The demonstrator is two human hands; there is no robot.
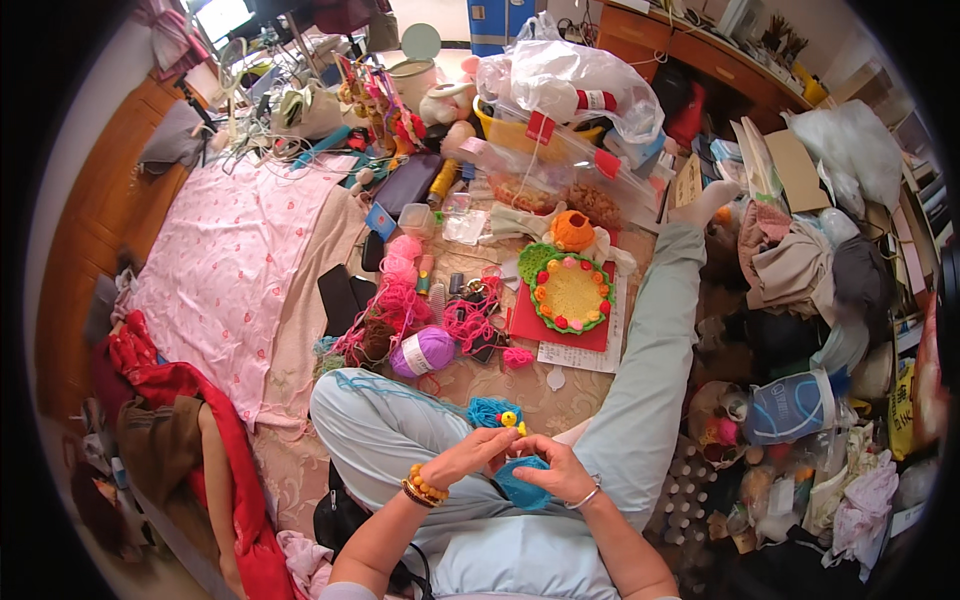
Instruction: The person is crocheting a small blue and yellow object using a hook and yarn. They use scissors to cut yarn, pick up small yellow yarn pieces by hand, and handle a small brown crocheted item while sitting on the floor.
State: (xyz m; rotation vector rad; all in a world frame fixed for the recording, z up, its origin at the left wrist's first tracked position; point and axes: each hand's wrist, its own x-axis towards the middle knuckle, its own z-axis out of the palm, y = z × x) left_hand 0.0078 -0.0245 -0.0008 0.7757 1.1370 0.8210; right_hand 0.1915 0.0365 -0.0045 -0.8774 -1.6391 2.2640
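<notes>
"Where's the blue crocheted piece (522, 488)?"
"Just below the fingertips, R hand (565, 474) nearer — that grip's narrow, holding it. Long axis unclear."
"And the L hand (468, 455)?"
"Close beside the R — can't tell if it's pinching anything. Yellow duck (508, 419)'s just fwd of the fingertips, blue yarn (484, 409) right beyond."

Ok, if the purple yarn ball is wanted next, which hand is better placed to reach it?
Probably the left hand: it is nearer the purple yarn ball, which lies forward and to its left. The right hand is farther off, with its fingers on the blue piece.
</notes>
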